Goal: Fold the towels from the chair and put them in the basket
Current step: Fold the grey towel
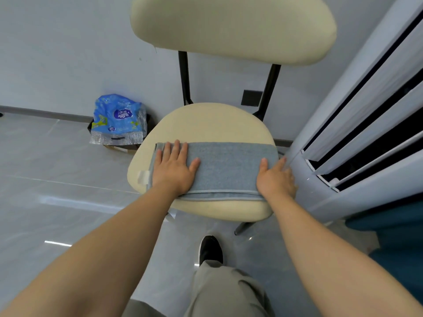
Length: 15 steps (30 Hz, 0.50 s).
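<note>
Towel (226, 168): blue-grey, folded into a long double-layered strip. It lies flat across the front half of the chair seat (206, 124), its long edges parallel to the seat's front rim. A white label tab (143, 177) sticks out at the strip's left end.

Left hand (175, 170): palm down on the left end of the towel, fingers straight and slightly spread, thumb out to the side. It presses flat and grips nothing.

Right hand (275, 179): at the towel's right end, by the seat's right rim. The thumb lies on the cloth and the fingers extend forward. They are motion-blurred, so whether they touch the towel edge is hard to tell.

Backrest (229, 26): cream, rising behind the seat.

Blue plastic package (119, 117): on the floor left of the seat, against the wall.

White tower unit (343, 133): standing just right of the seat.

Dark shoe (210, 249): on the floor in front of the seat.
</note>
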Motion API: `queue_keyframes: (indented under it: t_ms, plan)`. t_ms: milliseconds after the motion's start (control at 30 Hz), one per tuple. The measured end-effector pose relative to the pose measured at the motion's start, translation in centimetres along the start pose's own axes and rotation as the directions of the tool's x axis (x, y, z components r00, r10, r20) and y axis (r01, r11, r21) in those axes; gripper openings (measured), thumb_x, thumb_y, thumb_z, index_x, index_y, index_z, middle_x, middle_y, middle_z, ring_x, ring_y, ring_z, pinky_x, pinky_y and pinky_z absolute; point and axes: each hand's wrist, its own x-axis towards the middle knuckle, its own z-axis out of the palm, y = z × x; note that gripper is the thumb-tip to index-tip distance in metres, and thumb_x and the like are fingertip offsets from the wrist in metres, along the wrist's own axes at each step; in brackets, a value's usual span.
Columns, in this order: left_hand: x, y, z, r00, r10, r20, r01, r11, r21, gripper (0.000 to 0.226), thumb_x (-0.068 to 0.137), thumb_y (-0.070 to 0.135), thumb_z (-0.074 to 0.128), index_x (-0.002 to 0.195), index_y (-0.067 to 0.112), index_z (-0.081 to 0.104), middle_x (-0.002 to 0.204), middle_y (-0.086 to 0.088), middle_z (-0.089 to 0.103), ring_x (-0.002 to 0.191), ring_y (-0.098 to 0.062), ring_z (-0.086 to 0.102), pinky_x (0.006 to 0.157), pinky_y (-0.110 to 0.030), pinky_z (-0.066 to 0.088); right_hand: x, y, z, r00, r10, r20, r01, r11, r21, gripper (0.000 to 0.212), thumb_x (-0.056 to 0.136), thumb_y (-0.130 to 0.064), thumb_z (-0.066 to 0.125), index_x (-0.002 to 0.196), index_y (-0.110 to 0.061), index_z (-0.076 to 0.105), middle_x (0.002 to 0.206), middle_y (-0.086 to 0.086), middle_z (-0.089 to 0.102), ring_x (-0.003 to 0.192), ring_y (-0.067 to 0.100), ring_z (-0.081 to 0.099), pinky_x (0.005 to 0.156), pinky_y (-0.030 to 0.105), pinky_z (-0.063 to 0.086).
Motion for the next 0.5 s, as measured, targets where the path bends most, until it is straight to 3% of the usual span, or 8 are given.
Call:
queue_keyframes:
  t_ms: [67, 167, 267, 333, 400, 500]
  plan:
    - [-0.8, -0.1, 0.1, 1.0, 0.004, -0.005, -0.004, 1.0, 0.014, 0.077, 0.096, 0.067, 0.007, 0.16, 0.024, 0.005, 0.168, -0.002, 0.002, 0.154, -0.024, -0.004, 0.124, -0.045, -0.003, -0.7, 0.5, -0.6, 0.997, 0.073, -0.02, -0.073, 0.997, 0.028, 0.082, 0.097, -0.069, 0.021, 0.148, -0.006, 0.033, 0.147, 0.022, 0.041, 0.134, 0.04, 0.041, 0.105, 0.05, 0.035]
    - [-2.0, -0.1, 0.2, 1.0, 0.023, -0.013, -0.023, 0.999, 0.032, 0.077, 0.097, 0.067, 0.006, 0.16, 0.023, 0.004, 0.168, -0.003, 0.0, 0.154, -0.025, -0.004, 0.124, -0.045, -0.004, -0.9, 1.5, -1.5, 0.995, 0.098, -0.001, -0.098, 0.988, 0.121, 0.078, 0.094, -0.071, 0.036, 0.135, -0.005, 0.043, 0.134, 0.019, 0.052, 0.12, 0.04, 0.054, 0.082, 0.043, 0.04]
    - [-2.5, 0.6, -0.4, 0.999, -0.009, 0.037, 0.007, 0.999, 0.046, 0.073, 0.099, 0.061, 0.008, 0.159, 0.02, -0.001, 0.167, -0.005, -0.005, 0.153, -0.027, -0.008, 0.123, -0.049, -0.006, -0.8, 2.0, -2.6, 0.993, 0.052, 0.102, -0.074, 0.972, 0.225, 0.072, 0.095, -0.066, 0.045, 0.127, -0.002, 0.057, 0.127, 0.017, 0.063, 0.115, 0.039, 0.06, 0.088, 0.038, 0.049]
    - [-2.8, 1.9, -1.0, 0.998, 0.0, 0.057, -0.003, 0.999, 0.042, 0.068, 0.102, 0.053, 0.011, 0.159, 0.018, -0.004, 0.167, -0.005, -0.008, 0.153, -0.027, -0.011, 0.123, -0.052, -0.005, -0.8, 2.3, -2.8, 0.986, 0.042, 0.161, -0.091, 0.944, 0.316, 0.07, 0.093, -0.062, 0.053, 0.126, -0.001, 0.061, 0.125, 0.018, 0.065, 0.114, 0.039, 0.061, 0.096, 0.044, 0.052]
    - [-3.2, 3.7, -1.2, 0.996, 0.066, 0.059, -0.067, 0.998, 0.018, 0.066, 0.104, 0.048, 0.014, 0.159, 0.018, -0.004, 0.167, -0.004, -0.01, 0.153, -0.026, -0.013, 0.123, -0.053, -0.004, -1.2, 2.4, -3.0, 0.975, 0.05, 0.215, -0.131, 0.913, 0.386, 0.063, 0.09, -0.057, 0.062, 0.121, -0.002, 0.064, 0.12, 0.017, 0.068, 0.107, 0.036, 0.065, 0.093, 0.044, 0.055]
    - [-3.2, 6.0, -1.1, 0.989, 0.127, 0.077, -0.123, 0.991, -0.049, 0.067, 0.104, 0.051, 0.013, 0.159, 0.017, -0.002, 0.167, -0.002, -0.009, 0.153, -0.025, -0.013, 0.123, -0.052, -0.004, -2.6, 2.5, -4.3, 0.91, 0.109, 0.4, -0.339, 0.752, 0.565, 0.026, 0.092, -0.037, 0.069, 0.101, -0.012, 0.065, 0.088, 0.006, 0.069, 0.068, 0.021, 0.061, 0.054, 0.026, 0.048]
